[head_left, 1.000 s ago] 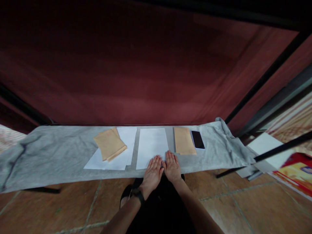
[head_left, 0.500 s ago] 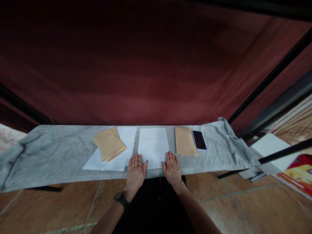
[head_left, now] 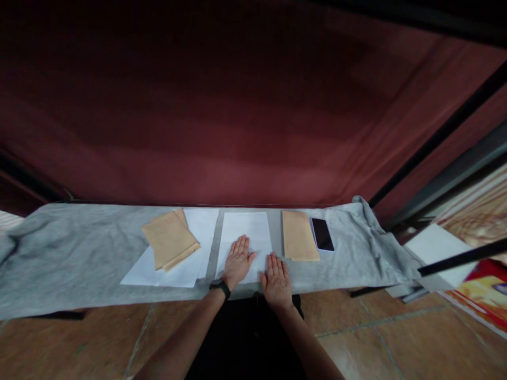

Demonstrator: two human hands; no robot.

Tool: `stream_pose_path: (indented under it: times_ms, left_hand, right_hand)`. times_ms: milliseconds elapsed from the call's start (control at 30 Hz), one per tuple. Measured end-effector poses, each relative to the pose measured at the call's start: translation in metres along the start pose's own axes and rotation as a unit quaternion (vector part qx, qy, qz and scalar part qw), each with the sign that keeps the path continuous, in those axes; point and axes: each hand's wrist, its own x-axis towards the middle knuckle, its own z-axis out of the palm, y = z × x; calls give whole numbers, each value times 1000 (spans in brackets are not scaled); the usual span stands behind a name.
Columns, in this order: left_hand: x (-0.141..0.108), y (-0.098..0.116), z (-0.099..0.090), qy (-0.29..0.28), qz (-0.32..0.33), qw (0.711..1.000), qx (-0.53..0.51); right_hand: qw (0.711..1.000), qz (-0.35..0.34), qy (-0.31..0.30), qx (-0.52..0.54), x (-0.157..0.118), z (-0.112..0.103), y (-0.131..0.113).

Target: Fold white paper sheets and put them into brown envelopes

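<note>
A white sheet of paper lies flat on the grey cloth in front of me. My left hand rests palm down on the lower middle of this sheet, fingers stretched out and a dark watch on the wrist. At the sheet's lower right corner, my right hand lies flat with its fingers extended. Left of the sheet, several brown envelopes sit in a fanned pile on more white paper. To the right is another brown envelope, apparently with one more under it.
A phone lies beside the right-hand envelope. The grey cloth covers a narrow table against a dark red panel. Black metal bars slant at the right, near a white board and a red and yellow box.
My left hand has moved from the sheet's lower left edge up and inward onto the paper. My right hand stays near the lower right corner. The view has shifted slightly.
</note>
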Motion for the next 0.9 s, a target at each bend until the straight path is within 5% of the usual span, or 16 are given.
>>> stream_pose_path:
  times_ms: [200, 400, 500, 733, 900]
  left_hand:
    - [-14, -35, -8, 27, -70, 997, 26]
    - [-23, -39, -12, 44, -77, 995, 38]
    - [-23, -37, -14, 43, -72, 996, 39]
    - [-23, -38, -17, 45, -63, 996, 41]
    - [-26, -41, -12, 45, -68, 995, 61]
  right_hand:
    - [1000, 12, -11, 8, 0, -2, -1]
    - [999, 48, 0, 25, 5, 7, -4]
    - [997, 55, -19, 41, 30, 12, -13]
    - [990, -44, -101, 87, 108, 37, -42]
    - [991, -46, -106, 67, 136, 52, -33]
